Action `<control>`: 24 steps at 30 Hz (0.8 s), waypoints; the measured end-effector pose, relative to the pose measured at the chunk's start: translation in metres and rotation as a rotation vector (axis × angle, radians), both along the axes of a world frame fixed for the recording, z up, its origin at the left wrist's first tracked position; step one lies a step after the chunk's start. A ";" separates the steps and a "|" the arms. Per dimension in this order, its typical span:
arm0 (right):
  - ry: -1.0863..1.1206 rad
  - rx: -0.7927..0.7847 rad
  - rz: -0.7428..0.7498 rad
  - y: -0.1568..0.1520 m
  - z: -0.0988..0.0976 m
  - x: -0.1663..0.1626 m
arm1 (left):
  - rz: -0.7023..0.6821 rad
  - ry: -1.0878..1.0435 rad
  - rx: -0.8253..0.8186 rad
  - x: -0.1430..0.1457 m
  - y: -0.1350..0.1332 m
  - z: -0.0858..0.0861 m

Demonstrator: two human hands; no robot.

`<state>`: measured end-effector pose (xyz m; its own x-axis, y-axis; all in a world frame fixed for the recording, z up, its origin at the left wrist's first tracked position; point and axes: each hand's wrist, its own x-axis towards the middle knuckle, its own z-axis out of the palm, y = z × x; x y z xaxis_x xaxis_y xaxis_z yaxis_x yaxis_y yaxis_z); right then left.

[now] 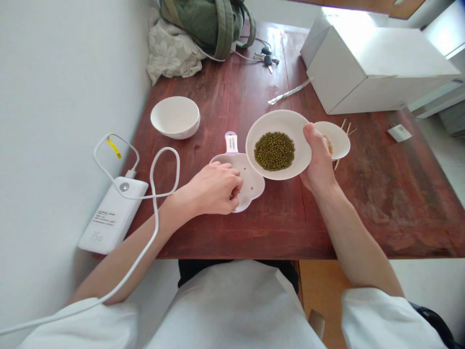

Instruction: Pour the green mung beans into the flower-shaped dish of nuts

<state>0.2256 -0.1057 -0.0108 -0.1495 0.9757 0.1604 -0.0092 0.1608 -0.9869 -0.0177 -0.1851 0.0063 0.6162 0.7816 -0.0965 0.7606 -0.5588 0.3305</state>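
My right hand [319,155] grips the rim of a white bowl [303,157], thumb on top, tilted slightly toward me. Green mung beans [274,151] lie heaped in it. My left hand [219,188] is over a pale lilac flower-shaped dish [257,186] with a short labelled handle [231,143]. Its fingers are curled down into the dish, their tips hidden, so what they hold cannot be made out. A few small dark spots show on the dish's floor. The bowl overlaps the dish's right edge from above.
An empty white bowl [175,116] stands at the left. Behind my right hand is a smaller white bowl [339,140] near wooden sticks [348,127]. A white box [370,68], keys [268,59] and a green bag [207,24] lie farther back. A power bank [112,215] trails a white cable.
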 end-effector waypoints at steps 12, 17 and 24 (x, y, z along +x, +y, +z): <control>-0.037 0.040 -0.036 0.004 -0.008 0.004 | 0.000 -0.026 -0.014 -0.002 0.001 0.001; -0.045 0.069 -0.058 0.005 -0.012 0.005 | -0.012 -0.048 -0.017 -0.004 0.001 0.001; -0.093 0.095 -0.069 0.005 -0.014 0.006 | -0.035 -0.055 0.010 -0.006 0.001 0.001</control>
<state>0.2312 -0.1004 -0.0244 -0.1015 0.9653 0.2407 0.0957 0.2503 -0.9634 -0.0241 -0.1843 0.0073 0.6477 0.7599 -0.0545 0.7212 -0.5885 0.3654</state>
